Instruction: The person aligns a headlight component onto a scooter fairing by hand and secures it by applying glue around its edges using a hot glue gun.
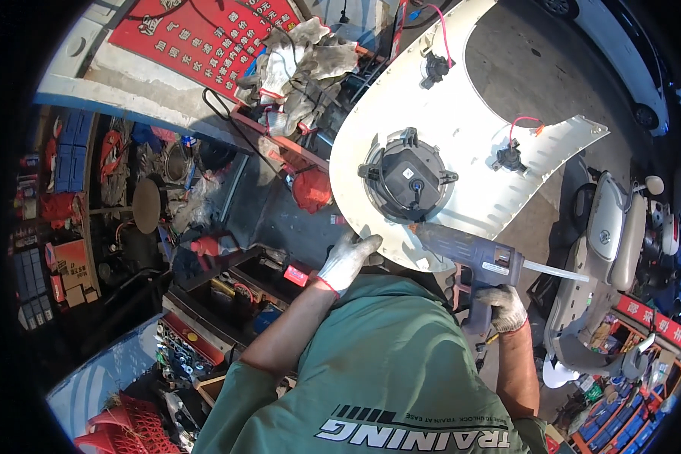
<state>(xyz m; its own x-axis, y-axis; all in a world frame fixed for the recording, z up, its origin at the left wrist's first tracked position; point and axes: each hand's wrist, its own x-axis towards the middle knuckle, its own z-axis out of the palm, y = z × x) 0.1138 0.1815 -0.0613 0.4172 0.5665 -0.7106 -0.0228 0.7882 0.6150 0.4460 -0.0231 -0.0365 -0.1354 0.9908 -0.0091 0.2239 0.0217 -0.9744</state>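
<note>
A large white curved plastic panel [473, 140], like a scooter's front cover seen from its inner side, stands before me. A round black lamp housing [410, 181] is fitted in it, with two smaller black sockets on pink wires, an upper one [434, 69] and a right one [510, 157]. My left hand [348, 259], in a white knit glove, grips the panel's lower left edge. In my right hand [505, 309], also gloved, is a blue-grey glue gun [473, 253] with a clear glue stick [556, 271] sticking out behind. Its nozzle end lies against or just over the panel's lower edge, below the lamp.
Dirty work gloves [299, 72] lie heaped beyond a red sign board [204, 34]. Shelves of parts and tools line the left side. A white scooter [609, 219] stands at the right, a parked white car [620, 53] beyond it. Tool trays [189, 340] sit at lower left.
</note>
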